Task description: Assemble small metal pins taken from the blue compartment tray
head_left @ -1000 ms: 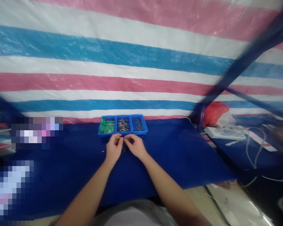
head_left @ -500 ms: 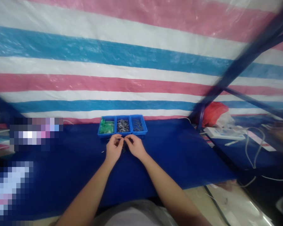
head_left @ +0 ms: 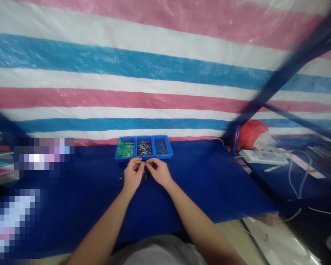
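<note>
My left hand (head_left: 134,173) and my right hand (head_left: 159,171) meet at the fingertips, just in front of three joined blue bins. Both are pinched closed; whatever sits between the fingers is too small to make out. A few thin dark pieces (head_left: 145,174) lie on the table between the hands, partly hidden by them. The left bin holds green plastic packets (head_left: 125,149). Many short metal pins or screws (head_left: 144,148) fill the middle bin. Fewer thin dark metal pins (head_left: 161,148) lie in the right bin. One small light piece (head_left: 120,178) rests left of my left hand.
The blue table (head_left: 209,176) ends at a striped plastic sheet (head_left: 154,66). To the right stand a dark blue metal post (head_left: 236,138), a red bag (head_left: 252,134), a white box (head_left: 262,156) and loose white cables (head_left: 291,176). Blurred blocks cover the left side.
The hands keep almost the same place and pinched pose. The whole view has shifted very slightly; nothing else visibly differs.
</note>
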`<state>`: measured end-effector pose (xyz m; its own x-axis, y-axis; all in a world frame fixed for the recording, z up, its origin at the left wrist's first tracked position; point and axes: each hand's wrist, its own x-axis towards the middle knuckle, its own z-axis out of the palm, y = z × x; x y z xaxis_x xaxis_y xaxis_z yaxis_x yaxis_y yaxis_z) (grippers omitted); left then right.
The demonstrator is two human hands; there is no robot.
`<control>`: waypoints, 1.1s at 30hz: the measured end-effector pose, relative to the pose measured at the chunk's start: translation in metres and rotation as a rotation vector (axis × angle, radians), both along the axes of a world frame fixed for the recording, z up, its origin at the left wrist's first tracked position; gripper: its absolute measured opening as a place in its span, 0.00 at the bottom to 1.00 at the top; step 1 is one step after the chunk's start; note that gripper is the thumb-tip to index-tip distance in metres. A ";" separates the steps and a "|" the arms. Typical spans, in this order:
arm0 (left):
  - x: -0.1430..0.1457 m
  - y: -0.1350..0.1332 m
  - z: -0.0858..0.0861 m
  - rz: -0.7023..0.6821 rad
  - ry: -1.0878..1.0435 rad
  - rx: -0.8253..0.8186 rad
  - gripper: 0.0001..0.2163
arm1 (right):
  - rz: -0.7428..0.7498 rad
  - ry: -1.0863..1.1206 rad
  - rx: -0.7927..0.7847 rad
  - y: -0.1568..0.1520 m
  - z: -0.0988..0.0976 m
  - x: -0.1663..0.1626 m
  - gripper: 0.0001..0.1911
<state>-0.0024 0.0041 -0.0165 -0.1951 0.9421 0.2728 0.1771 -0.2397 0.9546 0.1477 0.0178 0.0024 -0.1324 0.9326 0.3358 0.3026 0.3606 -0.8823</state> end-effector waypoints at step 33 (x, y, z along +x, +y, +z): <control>0.001 -0.001 0.000 -0.011 0.091 0.064 0.13 | 0.034 0.133 -0.108 -0.001 0.003 -0.002 0.10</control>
